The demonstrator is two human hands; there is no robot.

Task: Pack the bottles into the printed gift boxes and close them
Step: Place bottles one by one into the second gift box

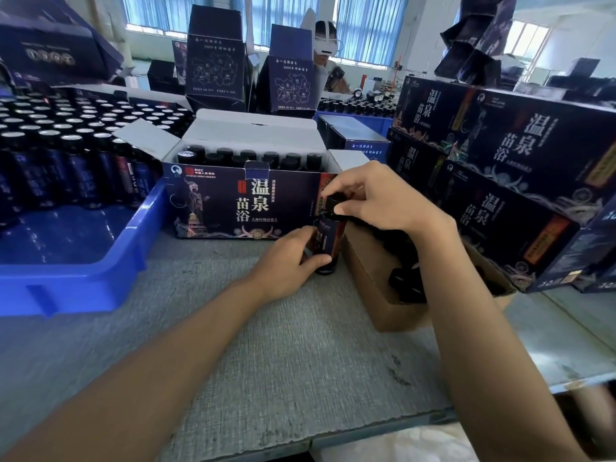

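Under my right hand (376, 198), which pinches its cap (336, 203), the bottle (328, 240) stands before the open gift box (226, 198), gripped round its body by my left hand (290, 258); it looks rigid and slick, so I'd hold mid-body.

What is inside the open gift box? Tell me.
Capped bottles stand in rows, only their black tops showing. The front wall of the gift box hides their bodies and the floor.
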